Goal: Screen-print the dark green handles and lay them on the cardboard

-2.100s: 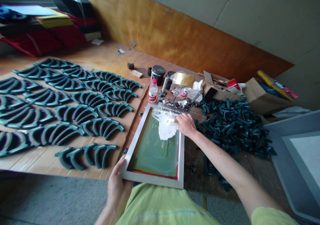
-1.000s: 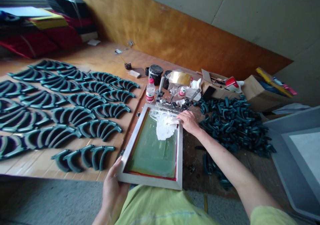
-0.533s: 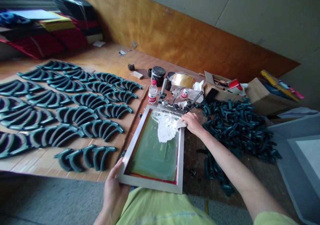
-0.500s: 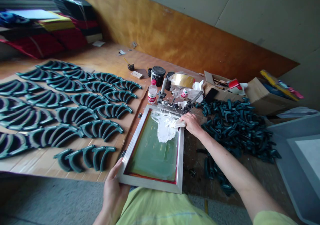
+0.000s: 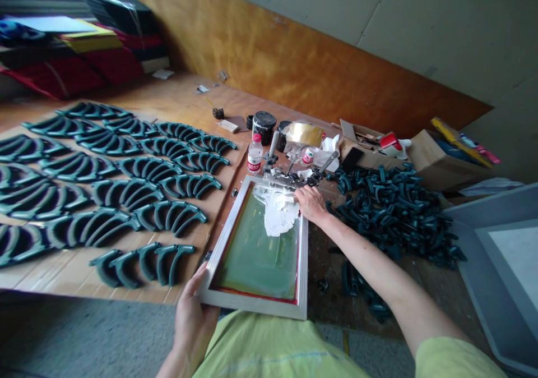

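Note:
My left hand (image 5: 195,310) grips the near left corner of a silver-framed printing screen (image 5: 256,260), thumb on top of the frame. The screen's mesh is green, with reddish edges inside the frame. A thick patch of white paste (image 5: 279,218) lies on its far part. My right hand (image 5: 311,203) is closed at the screen's far right edge, over the paste. Its fingers pinch a flat, white-smeared piece (image 5: 290,197), mostly hidden, whose kind I cannot make out. Beyond the screen stands a metal clamp fixture (image 5: 290,176).
Dark green curved handles (image 5: 113,196) lie in rows on cardboard (image 5: 168,295) at left. A heap of similar parts (image 5: 390,215) is at right, beside a grey bin (image 5: 483,254). A bottle (image 5: 254,155), black tubs (image 5: 264,125), tape (image 5: 306,134) and cardboard boxes (image 5: 437,159) stand behind.
My right hand has shifted slightly left, from the screen's right frame inward toward the white paste. My left hand keeps its hold. The view has shifted a little.

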The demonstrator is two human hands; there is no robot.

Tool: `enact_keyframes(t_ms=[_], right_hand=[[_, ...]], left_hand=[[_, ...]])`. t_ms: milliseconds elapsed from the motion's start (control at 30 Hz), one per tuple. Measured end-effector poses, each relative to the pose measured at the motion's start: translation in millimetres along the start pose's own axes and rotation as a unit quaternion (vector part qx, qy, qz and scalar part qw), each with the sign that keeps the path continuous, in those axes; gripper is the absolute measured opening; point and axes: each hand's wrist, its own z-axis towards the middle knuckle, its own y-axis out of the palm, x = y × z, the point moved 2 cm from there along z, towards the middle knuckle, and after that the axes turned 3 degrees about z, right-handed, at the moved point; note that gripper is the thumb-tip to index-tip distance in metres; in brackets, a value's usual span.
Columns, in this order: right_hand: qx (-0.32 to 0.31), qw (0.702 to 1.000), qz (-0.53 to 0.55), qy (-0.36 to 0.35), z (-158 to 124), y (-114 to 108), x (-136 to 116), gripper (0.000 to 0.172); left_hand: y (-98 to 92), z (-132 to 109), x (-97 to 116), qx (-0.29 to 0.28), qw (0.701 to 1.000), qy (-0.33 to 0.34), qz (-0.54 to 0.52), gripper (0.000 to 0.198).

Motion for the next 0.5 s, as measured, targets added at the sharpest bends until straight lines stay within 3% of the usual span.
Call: enact_keyframes(t_ms=[267, 500], right_hand=[[-0.092, 0.993, -0.030, 0.073, -7.4, -18.6, -11.6, 0.016], [-0.142, 0.971, 0.024, 0.193, 5.3, -26.1, -28.6, 0.025]], left_hand=[[-3.5, 5.0, -2.9, -0.002, 1.000, -0.007, -0.010, 0.024], [-1.1, 3.8, -3.3, -0.014, 1.000, -0.007, -0.007, 0.026]])
